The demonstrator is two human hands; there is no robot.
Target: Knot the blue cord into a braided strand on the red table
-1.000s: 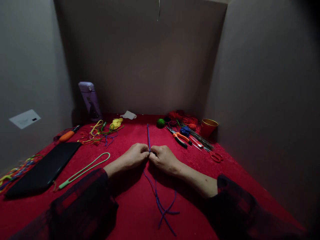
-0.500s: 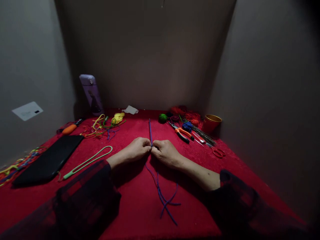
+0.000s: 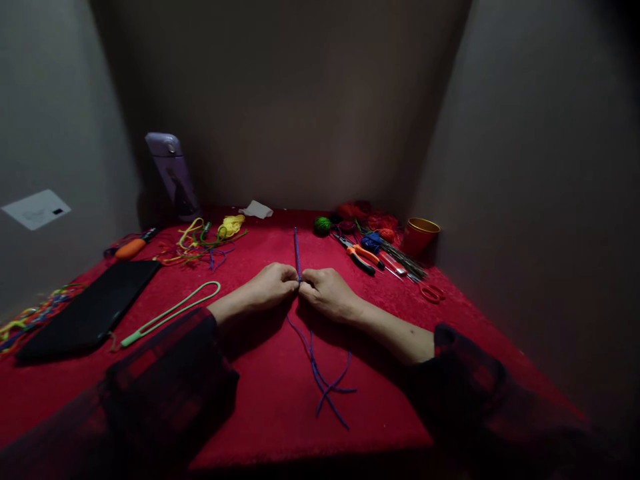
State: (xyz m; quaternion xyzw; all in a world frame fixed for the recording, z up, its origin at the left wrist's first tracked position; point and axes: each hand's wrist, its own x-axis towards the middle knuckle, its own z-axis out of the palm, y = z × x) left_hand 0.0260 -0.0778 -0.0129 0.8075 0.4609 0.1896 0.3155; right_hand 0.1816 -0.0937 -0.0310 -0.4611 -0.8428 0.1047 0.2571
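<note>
Both hands meet at the middle of the table, closed on a purple-blue cord (image 3: 297,250). Its far part runs straight away from me to a point near the back of the cloth. My left hand (image 3: 273,285) pinches the cord between thumb and forefinger. Close against it, my right hand (image 3: 327,292) grips the same spot. The exact stretch between the fingertips is hidden. Below the hands, several loose cord ends (image 3: 320,380) hang toward me and cross each other on the red cloth (image 3: 270,407).
On the left lie a black phone-like slab (image 3: 90,310), a pale green loop (image 3: 175,313), an orange-handled tool (image 3: 131,249) and tangled cords (image 3: 193,243); a purple bottle (image 3: 175,177) stands behind. Rightward are pliers (image 3: 363,257), scissors (image 3: 431,292), yarn balls (image 3: 323,225) and a red cup (image 3: 421,235).
The whole view has shifted slightly, so everything sits a little higher and further left. Both hands keep their pinch on the cord, with almost no change in their pose.
</note>
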